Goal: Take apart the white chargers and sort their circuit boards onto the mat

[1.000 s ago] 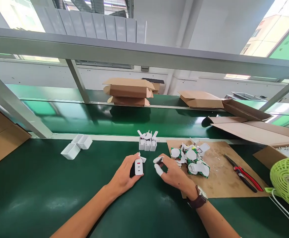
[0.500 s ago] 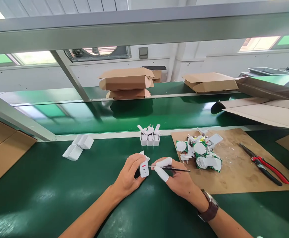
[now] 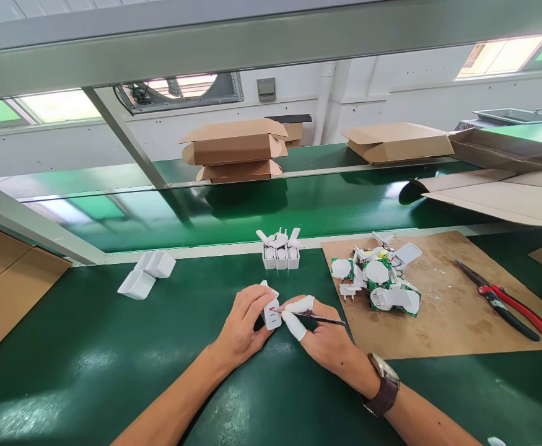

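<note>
My left hand (image 3: 243, 316) is wrapped round a white charger (image 3: 272, 316), keeping it low over the green table. Its port side, with one red slot and other dark slots, is turned towards me. My right hand (image 3: 324, 331), with white covers on thumb and index finger, pinches slim dark tweezers (image 3: 319, 318). Their tip is at the red slot; whether it goes inside I cannot tell. Just beyond the hands stand several white housings (image 3: 280, 259) in a row, white parts sticking out of their tops.
Right of my hands, circuit boards with white parts (image 3: 376, 272) lie piled on a brown cardboard sheet (image 3: 442, 328). Red-and-black pliers (image 3: 503, 300) rest beside them. Open white housings (image 3: 137, 285) stand at left. Cardboard boxes (image 3: 236, 152) sit behind, under a metal beam (image 3: 252, 52).
My right hand has moved slightly left, bringing the tweezers' tip from the charger's edge onto its red slot. My left hand still grips the charger. The head view has tilted slightly.
</note>
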The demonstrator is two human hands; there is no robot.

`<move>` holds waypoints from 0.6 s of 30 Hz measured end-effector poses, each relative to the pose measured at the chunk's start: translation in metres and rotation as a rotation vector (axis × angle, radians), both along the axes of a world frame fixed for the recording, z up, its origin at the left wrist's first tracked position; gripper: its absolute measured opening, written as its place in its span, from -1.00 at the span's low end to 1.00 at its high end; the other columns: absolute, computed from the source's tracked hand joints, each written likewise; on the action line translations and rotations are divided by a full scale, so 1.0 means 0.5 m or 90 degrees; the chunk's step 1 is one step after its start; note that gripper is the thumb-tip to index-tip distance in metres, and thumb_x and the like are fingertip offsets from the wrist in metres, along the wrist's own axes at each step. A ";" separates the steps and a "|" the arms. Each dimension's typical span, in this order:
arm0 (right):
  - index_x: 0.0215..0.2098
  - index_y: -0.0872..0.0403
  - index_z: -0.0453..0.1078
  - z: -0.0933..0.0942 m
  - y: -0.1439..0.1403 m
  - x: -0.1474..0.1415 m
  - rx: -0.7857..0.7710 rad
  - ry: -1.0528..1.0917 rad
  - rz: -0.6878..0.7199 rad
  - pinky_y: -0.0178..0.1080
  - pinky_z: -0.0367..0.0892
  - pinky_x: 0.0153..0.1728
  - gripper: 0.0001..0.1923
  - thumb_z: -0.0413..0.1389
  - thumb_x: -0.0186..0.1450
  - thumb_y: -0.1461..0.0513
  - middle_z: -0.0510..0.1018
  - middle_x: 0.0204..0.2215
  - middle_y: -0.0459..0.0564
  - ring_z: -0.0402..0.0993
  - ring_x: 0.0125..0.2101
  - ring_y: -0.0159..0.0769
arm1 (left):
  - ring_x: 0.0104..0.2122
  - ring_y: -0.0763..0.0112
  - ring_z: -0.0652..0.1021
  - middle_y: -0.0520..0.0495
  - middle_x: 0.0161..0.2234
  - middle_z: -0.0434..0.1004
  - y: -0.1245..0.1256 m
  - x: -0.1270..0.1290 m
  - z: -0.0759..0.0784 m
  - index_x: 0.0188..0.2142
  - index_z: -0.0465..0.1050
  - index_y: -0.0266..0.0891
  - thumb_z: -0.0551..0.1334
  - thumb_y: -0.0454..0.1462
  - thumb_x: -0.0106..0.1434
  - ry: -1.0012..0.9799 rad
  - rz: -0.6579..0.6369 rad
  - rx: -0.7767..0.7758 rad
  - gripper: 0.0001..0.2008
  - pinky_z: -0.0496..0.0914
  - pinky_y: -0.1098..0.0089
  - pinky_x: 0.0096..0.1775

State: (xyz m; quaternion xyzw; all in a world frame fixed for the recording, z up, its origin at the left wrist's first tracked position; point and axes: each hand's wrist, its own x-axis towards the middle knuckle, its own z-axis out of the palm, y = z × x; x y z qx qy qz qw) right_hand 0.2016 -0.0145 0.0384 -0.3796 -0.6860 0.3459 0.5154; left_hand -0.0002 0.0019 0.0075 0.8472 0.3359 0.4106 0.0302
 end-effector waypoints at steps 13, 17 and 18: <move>-0.26 -0.02 0.42 -0.019 -0.023 -0.009 0.046 -0.029 -0.030 -0.25 0.55 -0.18 -0.87 0.11 0.41 0.34 0.66 -0.26 -0.03 0.62 -0.29 -0.30 | 0.03 0.12 0.53 -0.25 0.02 0.48 -0.001 0.001 -0.005 0.25 0.26 -0.14 0.29 -0.34 0.36 -0.010 0.004 -0.013 -0.50 0.51 0.08 0.05; -0.09 -0.03 0.40 -0.039 -0.030 -0.002 0.151 -0.068 0.046 -0.16 0.54 -0.11 -0.76 0.05 0.40 0.41 0.64 -0.11 0.06 0.60 -0.12 -0.23 | 0.00 0.14 0.55 -0.23 -0.01 0.51 0.001 0.001 -0.001 0.26 0.26 -0.11 0.28 -0.33 0.37 -0.023 0.006 -0.005 -0.50 0.53 0.10 0.01; -0.06 -0.03 0.40 -0.042 -0.030 -0.001 0.162 -0.074 0.061 -0.15 0.54 -0.10 -0.74 0.04 0.40 0.41 0.63 -0.08 0.08 0.59 -0.10 -0.22 | -0.01 0.14 0.55 -0.23 -0.01 0.51 0.002 0.002 0.000 0.26 0.26 -0.11 0.28 -0.34 0.36 -0.026 0.007 -0.002 -0.50 0.53 0.11 0.01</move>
